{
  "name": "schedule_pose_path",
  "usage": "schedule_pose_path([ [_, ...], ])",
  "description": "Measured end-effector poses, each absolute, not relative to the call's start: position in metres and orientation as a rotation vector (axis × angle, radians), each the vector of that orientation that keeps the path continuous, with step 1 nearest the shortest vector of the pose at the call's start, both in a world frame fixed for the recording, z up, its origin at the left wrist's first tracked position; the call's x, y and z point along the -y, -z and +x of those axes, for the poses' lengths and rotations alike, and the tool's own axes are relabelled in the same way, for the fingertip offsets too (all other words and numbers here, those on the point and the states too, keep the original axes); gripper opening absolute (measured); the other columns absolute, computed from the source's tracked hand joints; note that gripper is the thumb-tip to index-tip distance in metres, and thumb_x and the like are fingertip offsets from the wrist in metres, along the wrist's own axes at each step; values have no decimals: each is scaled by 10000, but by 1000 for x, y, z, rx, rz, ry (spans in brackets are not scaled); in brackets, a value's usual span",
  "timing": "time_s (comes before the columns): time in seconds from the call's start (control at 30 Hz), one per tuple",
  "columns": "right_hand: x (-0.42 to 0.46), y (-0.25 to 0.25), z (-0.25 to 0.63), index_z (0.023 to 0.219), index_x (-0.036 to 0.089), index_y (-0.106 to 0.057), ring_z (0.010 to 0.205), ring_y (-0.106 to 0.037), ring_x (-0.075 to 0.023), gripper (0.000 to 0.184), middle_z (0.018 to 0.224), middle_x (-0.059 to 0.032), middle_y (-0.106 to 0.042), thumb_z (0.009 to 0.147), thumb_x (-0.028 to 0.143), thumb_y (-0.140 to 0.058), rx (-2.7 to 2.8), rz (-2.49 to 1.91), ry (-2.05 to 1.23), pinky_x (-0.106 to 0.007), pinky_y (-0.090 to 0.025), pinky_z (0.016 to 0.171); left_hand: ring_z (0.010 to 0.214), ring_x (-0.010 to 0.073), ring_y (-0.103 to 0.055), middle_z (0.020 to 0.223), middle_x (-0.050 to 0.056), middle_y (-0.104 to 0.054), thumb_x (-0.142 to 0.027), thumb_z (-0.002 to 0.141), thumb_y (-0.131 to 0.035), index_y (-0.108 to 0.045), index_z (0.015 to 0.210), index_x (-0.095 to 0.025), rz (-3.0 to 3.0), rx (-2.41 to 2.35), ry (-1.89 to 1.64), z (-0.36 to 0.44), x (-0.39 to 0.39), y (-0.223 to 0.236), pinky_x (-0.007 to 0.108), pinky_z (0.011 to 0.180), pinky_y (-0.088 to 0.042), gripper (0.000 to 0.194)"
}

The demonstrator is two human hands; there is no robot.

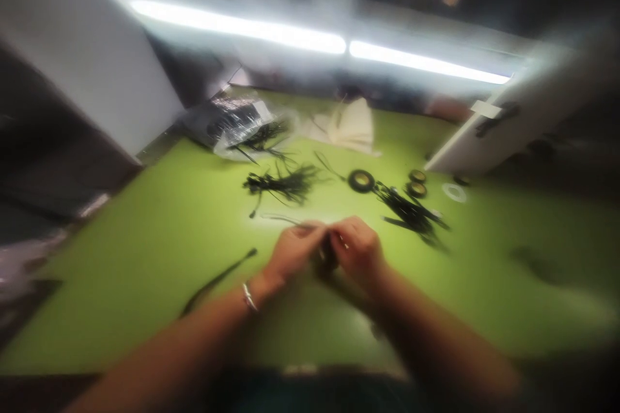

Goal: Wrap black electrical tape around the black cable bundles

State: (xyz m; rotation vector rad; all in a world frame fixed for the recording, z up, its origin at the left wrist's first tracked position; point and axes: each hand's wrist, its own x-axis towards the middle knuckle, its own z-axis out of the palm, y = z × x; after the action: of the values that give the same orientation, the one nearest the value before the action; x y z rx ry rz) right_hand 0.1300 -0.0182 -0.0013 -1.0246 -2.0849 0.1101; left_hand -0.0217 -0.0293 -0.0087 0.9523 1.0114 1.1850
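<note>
My left hand (295, 248) and my right hand (357, 248) meet over the middle of the green table, fingertips pinched together. From the left fingers a thin dark cable (283, 217) runs out to the left. Just below the fingertips, between both hands, hangs a dark roll (327, 258), possibly black tape; blur hides its detail. The right fingers are closed at its upper edge. Beside my left forearm lies a single black cable (220, 281) with a small end piece. Beyond the hands is a bunch of black cables (283, 184).
To the right lie another cable bundle (409, 210), a black tape roll (361, 181), smaller rolls (416, 189) and a white ring (454, 191). Clear plastic bags (237, 126) and a cream-coloured piece (355, 124) sit behind. White panels (479, 135) stand at both sides, under a bright tube light (242, 29).
</note>
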Motion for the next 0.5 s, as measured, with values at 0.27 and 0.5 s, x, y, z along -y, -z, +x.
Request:
schedule_pose_path([
  [0.27, 16, -10, 132, 836, 204, -639, 710, -570, -160, 159, 746, -37, -640, 878, 164, -491, 2104, -1064, -268, -279, -457, 675, 851, 206, -637, 837, 64, -714, -295, 729, -714, -741, 754, -178, 1243, -1154, -1353, -23, 26, 3, 299, 851, -468, 123],
  [0.5, 15, -7, 132, 726, 201, -550, 698, -502, -180, 183, 684, -36, -553, 872, 136, -460, 2141, -1048, -31, -289, -407, 645, 785, 190, -621, 768, 53, -692, -367, 774, -669, -724, 784, -155, 1073, -975, -1155, -22, 25, 6, 299, 793, -477, 219],
])
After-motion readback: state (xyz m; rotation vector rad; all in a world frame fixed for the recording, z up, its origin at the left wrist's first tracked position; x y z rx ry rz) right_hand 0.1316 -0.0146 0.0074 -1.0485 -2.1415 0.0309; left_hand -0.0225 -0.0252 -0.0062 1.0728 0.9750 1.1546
